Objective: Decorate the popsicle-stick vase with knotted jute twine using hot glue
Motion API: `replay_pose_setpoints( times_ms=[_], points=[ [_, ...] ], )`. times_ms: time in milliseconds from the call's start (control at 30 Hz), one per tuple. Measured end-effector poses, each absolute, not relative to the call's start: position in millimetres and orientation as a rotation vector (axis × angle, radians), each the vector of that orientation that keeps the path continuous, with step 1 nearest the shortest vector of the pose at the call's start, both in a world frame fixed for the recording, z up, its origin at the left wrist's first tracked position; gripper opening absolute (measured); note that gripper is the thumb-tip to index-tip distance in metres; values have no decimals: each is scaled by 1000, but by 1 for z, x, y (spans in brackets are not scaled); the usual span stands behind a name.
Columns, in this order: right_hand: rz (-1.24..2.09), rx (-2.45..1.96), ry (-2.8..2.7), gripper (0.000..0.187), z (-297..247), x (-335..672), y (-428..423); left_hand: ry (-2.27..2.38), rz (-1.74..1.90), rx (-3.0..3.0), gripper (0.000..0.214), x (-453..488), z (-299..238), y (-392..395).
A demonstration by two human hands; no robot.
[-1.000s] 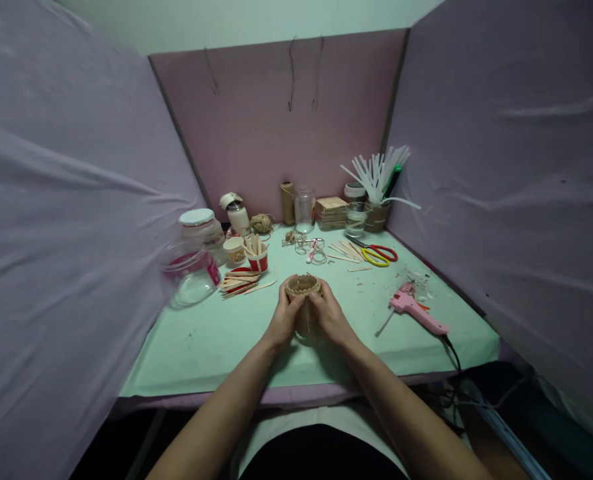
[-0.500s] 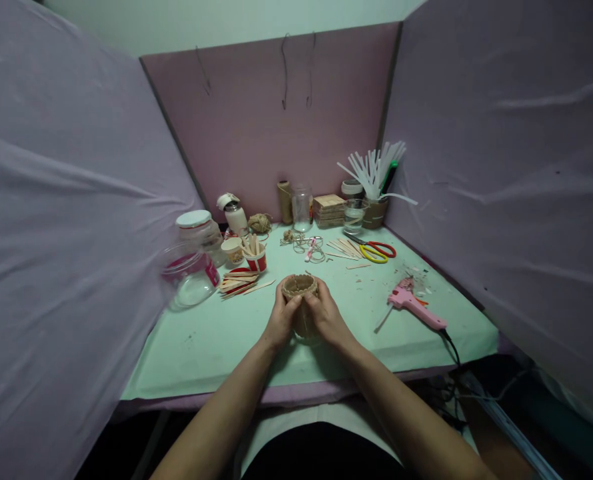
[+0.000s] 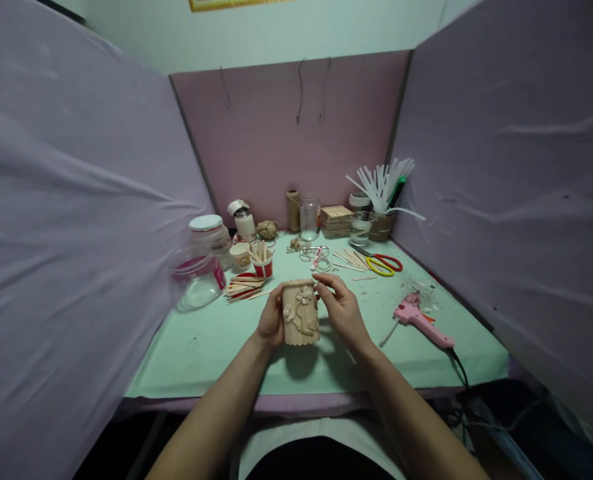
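A small upright pot made of wooden craft sticks [image 3: 300, 313], decorated with flowers and a stem on its near side, is held a little above the green table [image 3: 216, 347]. My left hand [image 3: 270, 319] grips its left side with fingers wrapped behind it. My right hand [image 3: 343, 309] is at its right side, fingertips pinching the upper rim.
Loose craft sticks [image 3: 241, 287] and a red cup of sticks [image 3: 263, 263] lie left of the pot, beside a tipped clear jar [image 3: 196, 279]. Scissors [image 3: 382, 263] and a pink glue gun [image 3: 419, 319] lie to the right. Jars, twine and white straws [image 3: 384, 180] line the back wall.
Both hands have lifted and turned the pot upright, so its flowered side now faces me; before I saw mostly its open top. The camera view has shifted slightly.
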State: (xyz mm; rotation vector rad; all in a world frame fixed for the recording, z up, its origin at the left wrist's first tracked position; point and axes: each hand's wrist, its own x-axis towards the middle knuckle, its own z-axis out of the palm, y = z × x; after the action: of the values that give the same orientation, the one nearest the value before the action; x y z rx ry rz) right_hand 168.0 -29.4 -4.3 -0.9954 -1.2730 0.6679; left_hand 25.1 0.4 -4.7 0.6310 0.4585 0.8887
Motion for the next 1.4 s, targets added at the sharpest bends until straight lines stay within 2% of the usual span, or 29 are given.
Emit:
replay_pose_setpoints(
  times_ms=[200,400,567,867,1000,1233,1400],
  points=[
    [521,-1046,-1536,15,18,178,-32,446,937,666,42,28,-10,-4],
    [321,-1020,-1882,12,34,190,-36,479,872,907,70,24,-21,-5],
    [76,-967,-1984,16,31,191,-39,479,857,991,65,21,-28,-3],
    [329,-1011,-1866,11,24,193,-35,550,998,1087,75,23,-26,-3],
    [361,-1026,-1848,10,18,193,-32,622,1035,1088,68,24,-25,-5],
    [205,-1000,-1887,20,24,187,-40,722,1082,1244,70,25,-25,-8],
    [116,-984,-1930,16,26,184,-42,736,1018,1317,78,24,-21,-15]
  ],
)
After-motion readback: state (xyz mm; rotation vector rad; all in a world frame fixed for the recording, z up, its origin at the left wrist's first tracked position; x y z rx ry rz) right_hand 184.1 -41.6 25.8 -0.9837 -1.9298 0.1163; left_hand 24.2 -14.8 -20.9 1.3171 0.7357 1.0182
